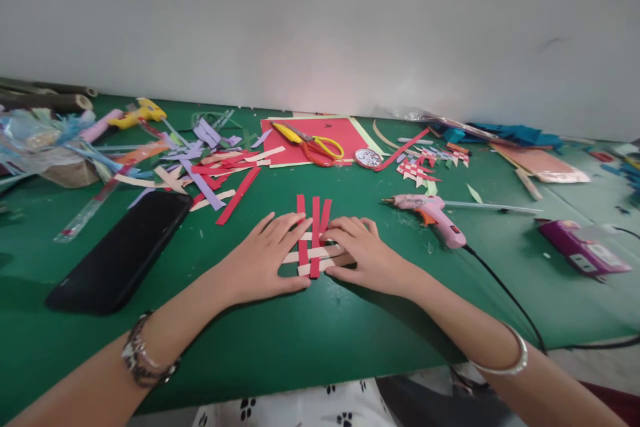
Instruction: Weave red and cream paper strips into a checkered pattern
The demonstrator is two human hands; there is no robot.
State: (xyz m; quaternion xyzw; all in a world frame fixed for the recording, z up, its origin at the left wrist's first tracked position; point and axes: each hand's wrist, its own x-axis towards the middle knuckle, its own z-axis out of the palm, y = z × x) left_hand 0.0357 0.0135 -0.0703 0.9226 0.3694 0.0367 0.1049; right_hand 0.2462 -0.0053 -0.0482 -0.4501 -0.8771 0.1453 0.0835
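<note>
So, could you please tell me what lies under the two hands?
Woven red and cream paper strips lie under the left hand and right hand; their side ends are covered.

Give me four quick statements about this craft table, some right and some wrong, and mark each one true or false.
1. Both the left hand and the right hand rest flat on the woven strips. True.
2. The strips are blue and yellow. False: they are red and cream.
3. The glue gun lies to the right of the hands. True.
4. The scissors lie on the phone. False: the scissors lie on the red sheet; the phone lies apart, left of the hands.
</note>
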